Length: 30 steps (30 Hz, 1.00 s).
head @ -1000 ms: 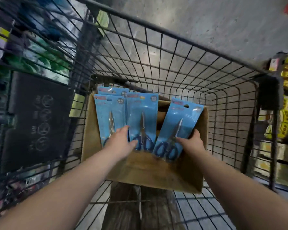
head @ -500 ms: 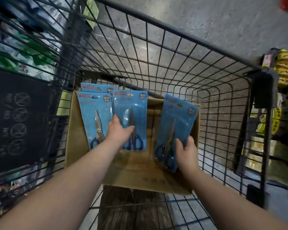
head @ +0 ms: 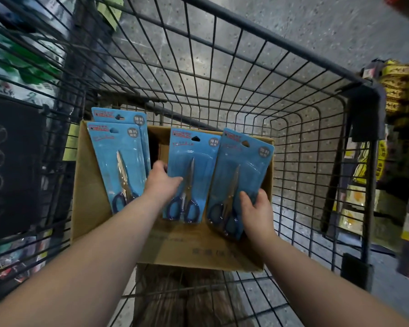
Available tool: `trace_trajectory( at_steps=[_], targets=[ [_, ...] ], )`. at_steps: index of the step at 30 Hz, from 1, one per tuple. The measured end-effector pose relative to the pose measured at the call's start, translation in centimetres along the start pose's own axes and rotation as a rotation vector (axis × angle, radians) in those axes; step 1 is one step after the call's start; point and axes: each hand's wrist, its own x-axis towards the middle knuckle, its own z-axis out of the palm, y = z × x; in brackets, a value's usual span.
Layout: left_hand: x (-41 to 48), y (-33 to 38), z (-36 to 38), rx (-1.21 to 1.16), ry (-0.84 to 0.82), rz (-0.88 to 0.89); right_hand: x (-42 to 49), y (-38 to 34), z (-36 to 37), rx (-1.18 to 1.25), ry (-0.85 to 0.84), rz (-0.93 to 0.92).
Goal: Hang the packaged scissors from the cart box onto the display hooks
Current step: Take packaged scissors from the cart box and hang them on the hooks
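Head camera shows the pickup step: left hand [head: 162, 182] pinches the middle scissors pack [head: 194, 161] above the cart box [head: 90, 185]; right hand [head: 257, 211], at its 3 o'clock, grips the right pack [head: 243, 168]. Next move, likely: lift both clear toward display hooks, out of view.

Four blue carded scissors packs [head: 191, 175] upright (dark handles down) in cardboard box [head: 90, 192]

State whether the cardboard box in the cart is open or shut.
Open: the cardboard box has no flap across its top; its dark inside shows.
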Motion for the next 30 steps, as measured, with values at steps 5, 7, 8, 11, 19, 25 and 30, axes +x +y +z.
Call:
trace_trajectory(
  at_steps=[5,7,8,11,19,25,30],
  targets=[
    [-0.8,-0.7,-0.2,-0.156,-0.121,-0.03,-0.1,-0.1,0.1,0.002,0.007,0.007],
    [-1.7,-1.0,-0.7,-0.226,-0.171,-0.033,-0.7,-0.7,-0.1,0.003,0.001,0.006],
    [-2.1,-1.2,-1.1,-0.233,-0.171,-0.018,-1.0,-1.1,-0.2,0.016,-0.005,0.003],
    [-3.4,-1.5,-3.1,-0.243,-0.108,0.041,-2.4,-2.8,-0.8,0.051,-0.031,-0.016],
    [-8.2,-0.4,-11.0,-0.423,0.004,0.083,-7.7,-8.5,-1.3,0.059,-0.047,-0.138],
    [-12.7,-0.1,-16.3,-0.45,0.068,0.21,-13.4,-13.1,-1.8,0.097,-0.045,-0.251],
    [-16.8,-0.7,-19.2,-0.651,0.031,0.233,-18.0,-15.0,-2.4,0.138,-0.066,-0.317]
  ],
)
